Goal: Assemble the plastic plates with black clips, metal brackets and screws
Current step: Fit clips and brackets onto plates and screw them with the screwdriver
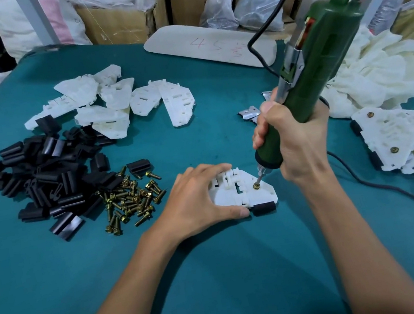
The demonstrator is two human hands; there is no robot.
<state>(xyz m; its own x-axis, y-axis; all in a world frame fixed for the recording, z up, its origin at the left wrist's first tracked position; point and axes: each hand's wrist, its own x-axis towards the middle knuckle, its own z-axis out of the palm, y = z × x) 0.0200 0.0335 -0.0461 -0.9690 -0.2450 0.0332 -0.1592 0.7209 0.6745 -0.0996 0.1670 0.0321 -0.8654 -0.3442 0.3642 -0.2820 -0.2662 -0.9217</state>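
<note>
Fingers (210, 169) of the left hand (196, 199) press, spread, on the white plastic plate (261, 197); the right hand (299, 147) grips the green electric screwdriver (325, 56), bit on a brass screw (256, 186). Likely the screw-driving step; next, seat it squarely.

1. Left forearm (128, 283): bare, entering from the lower left and running diagonally up and to the right, with the wrist nearly straight.
2. Left hand (199, 198): palm down, fingers extended and close together, laid over the plastic plate (261, 197). The thumb (237, 213) stretches along the plate's near edge.
3. Right forearm (349, 242): bare, entering from the lower right and rising steeply to the wrist.
4. Right hand (295, 140): back of the hand towards the camera, fingers wrapped round the lower barrel of the green electric screwdriver (324, 51). Its fingertips (259, 135) show on the tool's left side.
5. The two hands lie near each other, apart.
</note>
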